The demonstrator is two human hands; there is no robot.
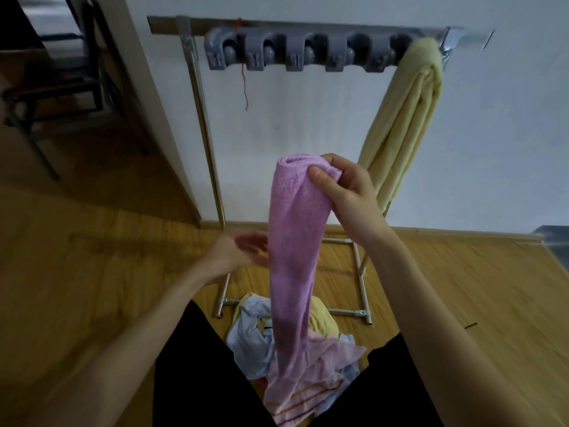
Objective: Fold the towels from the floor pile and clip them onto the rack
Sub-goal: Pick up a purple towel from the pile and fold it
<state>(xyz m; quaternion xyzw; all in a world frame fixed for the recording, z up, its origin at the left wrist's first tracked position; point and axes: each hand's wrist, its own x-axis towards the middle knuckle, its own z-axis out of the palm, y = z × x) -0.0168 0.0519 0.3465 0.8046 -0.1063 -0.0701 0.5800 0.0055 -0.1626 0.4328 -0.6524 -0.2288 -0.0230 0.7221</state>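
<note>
While the raised right hand [348, 192] pinches the folded purple towel [292, 241], the lower left hand [240, 251], fingers loosely apart, touches it.

The purple towel [292, 241] is nubby terry cloth, matt and looped. The yellow towel [403, 118] hanging on the rack is a softer, smoother matt cloth. The rack's poles [206, 134] are shiny bare metal; its row of grey clips [295, 53] looks like moulded plastic with a dull sheen. The floor [92, 257] is wood with a warm, slightly glossy finish. The wall [308, 118] is matt, painted white.
</note>
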